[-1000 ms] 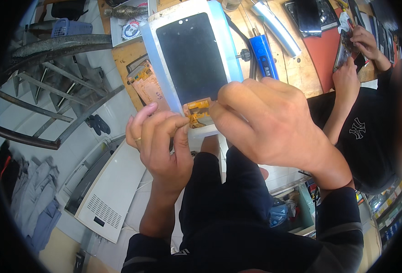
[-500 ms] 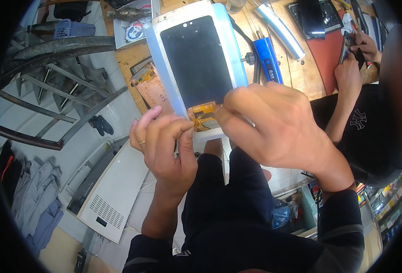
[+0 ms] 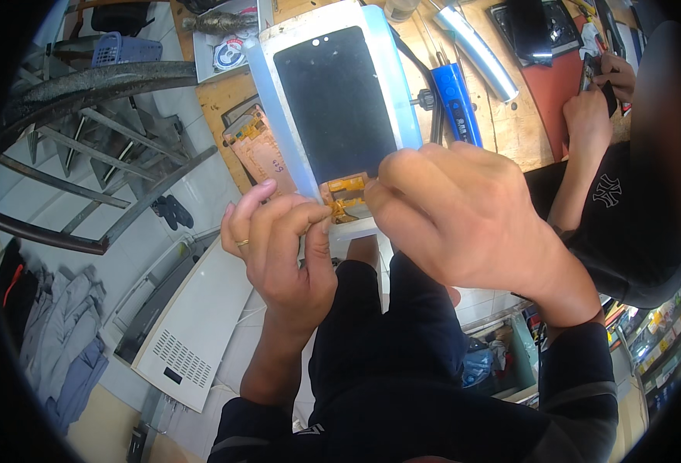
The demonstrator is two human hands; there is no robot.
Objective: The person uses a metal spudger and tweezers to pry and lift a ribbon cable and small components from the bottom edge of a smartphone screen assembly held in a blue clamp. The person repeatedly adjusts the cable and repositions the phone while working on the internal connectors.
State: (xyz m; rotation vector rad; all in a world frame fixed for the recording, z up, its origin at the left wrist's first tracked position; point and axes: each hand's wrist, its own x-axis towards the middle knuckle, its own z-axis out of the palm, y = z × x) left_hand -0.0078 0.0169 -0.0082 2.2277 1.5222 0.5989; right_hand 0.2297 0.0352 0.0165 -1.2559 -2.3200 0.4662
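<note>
A dark phone screen (image 3: 332, 100) lies in a white and light-blue fixture (image 3: 398, 108), with orange flex cables (image 3: 344, 185) at its lower end. My left hand (image 3: 282, 262) is curled at the fixture's lower-left corner, thumb and index fingertip close together beside the cables. My right hand (image 3: 464, 224) is closed in a pinch over the right side of the cables, its fingertips hidden behind the knuckles. What either hand holds cannot be made out. Copper-coloured flexible panels (image 3: 251, 147) lie under the fixture's left side.
A blue handheld tool (image 3: 454, 104) and silver tube (image 3: 475, 50) lie right of the fixture. A co-worker's hands (image 3: 587, 116) handle a phone at a red mat (image 3: 541, 92). A tray (image 3: 213, 68) sits at upper left; metal framework (image 3: 62, 239) and white panel (image 3: 174, 339) stand below.
The fixture and both my hands sit slightly right in the view compared with a second ago. The co-worker's hands have shifted. My grip looks much the same.
</note>
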